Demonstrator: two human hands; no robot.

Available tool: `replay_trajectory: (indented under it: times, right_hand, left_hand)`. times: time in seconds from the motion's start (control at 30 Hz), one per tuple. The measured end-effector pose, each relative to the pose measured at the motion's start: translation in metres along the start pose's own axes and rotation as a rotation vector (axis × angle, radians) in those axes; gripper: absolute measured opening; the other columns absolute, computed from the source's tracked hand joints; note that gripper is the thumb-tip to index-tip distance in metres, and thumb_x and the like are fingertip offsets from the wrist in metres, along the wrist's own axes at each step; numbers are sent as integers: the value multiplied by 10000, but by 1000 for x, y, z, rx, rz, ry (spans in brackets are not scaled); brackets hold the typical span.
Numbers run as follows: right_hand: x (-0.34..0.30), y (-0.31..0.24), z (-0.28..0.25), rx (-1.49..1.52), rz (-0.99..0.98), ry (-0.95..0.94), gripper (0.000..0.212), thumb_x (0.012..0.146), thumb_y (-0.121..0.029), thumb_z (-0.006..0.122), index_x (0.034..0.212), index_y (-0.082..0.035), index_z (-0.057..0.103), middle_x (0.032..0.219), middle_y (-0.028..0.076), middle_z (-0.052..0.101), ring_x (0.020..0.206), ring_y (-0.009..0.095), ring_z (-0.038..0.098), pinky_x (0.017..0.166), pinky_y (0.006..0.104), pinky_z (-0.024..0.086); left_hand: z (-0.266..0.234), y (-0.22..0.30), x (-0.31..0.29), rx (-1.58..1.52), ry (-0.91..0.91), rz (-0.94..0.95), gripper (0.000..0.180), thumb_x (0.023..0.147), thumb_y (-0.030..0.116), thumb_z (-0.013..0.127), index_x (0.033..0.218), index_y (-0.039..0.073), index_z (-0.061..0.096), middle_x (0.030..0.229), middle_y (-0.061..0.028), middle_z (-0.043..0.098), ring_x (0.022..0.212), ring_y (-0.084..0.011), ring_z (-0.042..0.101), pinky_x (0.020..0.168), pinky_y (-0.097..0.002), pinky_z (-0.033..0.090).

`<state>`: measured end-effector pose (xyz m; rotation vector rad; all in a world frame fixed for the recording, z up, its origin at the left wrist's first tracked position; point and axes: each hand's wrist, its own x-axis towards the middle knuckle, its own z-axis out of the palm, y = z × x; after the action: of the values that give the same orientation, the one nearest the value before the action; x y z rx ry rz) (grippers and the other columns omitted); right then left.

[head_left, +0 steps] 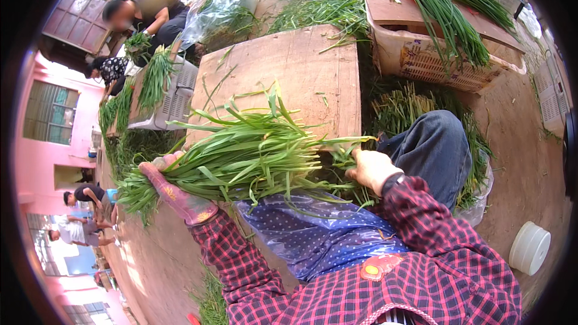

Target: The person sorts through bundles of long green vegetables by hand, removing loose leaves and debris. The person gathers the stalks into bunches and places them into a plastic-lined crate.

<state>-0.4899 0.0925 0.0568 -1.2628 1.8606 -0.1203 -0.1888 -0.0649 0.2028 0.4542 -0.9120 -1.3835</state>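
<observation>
At one o'clock from the leafy bunch (pixel 253 156), the nearly bare tabletop (pixel 295 69) leaves passing room. A crate (pixel 415 60) at two o'clock and the bent knee (pixel 433 147) at three block the way.

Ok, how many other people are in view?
4: a person in dark clothes beside the clear plastic bag, upper left; a person in patterned clothing below; farther down, a person in black and a person in white. Others may be hidden.
</observation>
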Motion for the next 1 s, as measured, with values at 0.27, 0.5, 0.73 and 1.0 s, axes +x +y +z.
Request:
replay_trajectory:
  times: [0.27,0.5,0.73,1.0]
  right_hand:
    - [7,-77,-16,905,-548,233,517,789,-318,767,1187,-15,635,1039,163,680,954,268,642,851,347,501]
    - [32,-38,25,441,-312,682,108,870,-162,654,902,-63,627,824,161,668,797,332,660,696,415,517]
    - [50,24,50,38,-84,498,151,876,-196,628,932,-56,613,867,197,664,858,386,650,757,467,512]
    - [-22,-8,-19,400,-270,141,736,780,-511,688,1296,-10,535,1145,220,659,1091,350,627,959,400,470]
  left_hand:
    - [47,-26,-39,81,56,60,387,995,458,483,796,144,591,755,-23,624,740,-201,610,866,-442,518]
    - [28,2,-51,2,-81,48,449,1028,470,398,706,160,433,648,11,483,653,-182,464,826,-391,449]
    - [23,-12,-64,104,-110,49,436,1025,513,368,766,161,383,689,41,405,680,-148,471,889,-413,454]
    - [7,15,-63,-103,-615,-38,468,990,596,366,844,172,497,709,34,516,718,-131,502,836,-362,453]
